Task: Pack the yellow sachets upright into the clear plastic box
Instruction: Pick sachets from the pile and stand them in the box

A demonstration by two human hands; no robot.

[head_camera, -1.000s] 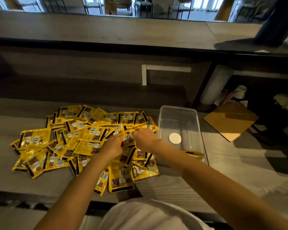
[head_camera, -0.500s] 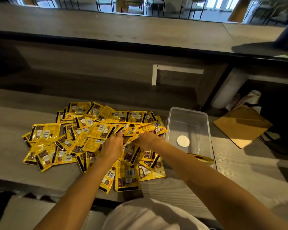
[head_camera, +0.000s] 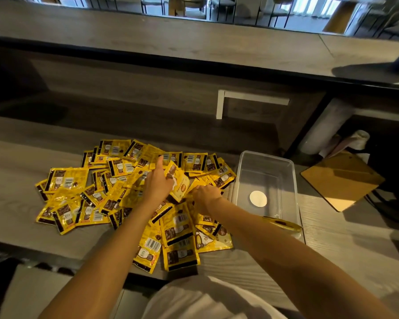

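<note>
Sachets (head_camera: 134, 187) lie heaped left of the box (head_camera: 266, 187), 1 pinched tilted in the left hand (head_camera: 158, 183). Right hand (head_camera: 205, 196) digs in, fingers hidden. Slick packs could slide off or topple in the bare box.

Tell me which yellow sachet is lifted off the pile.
The sachet in the left hand, tilted up picture-side showing; the others lie flat.
</note>
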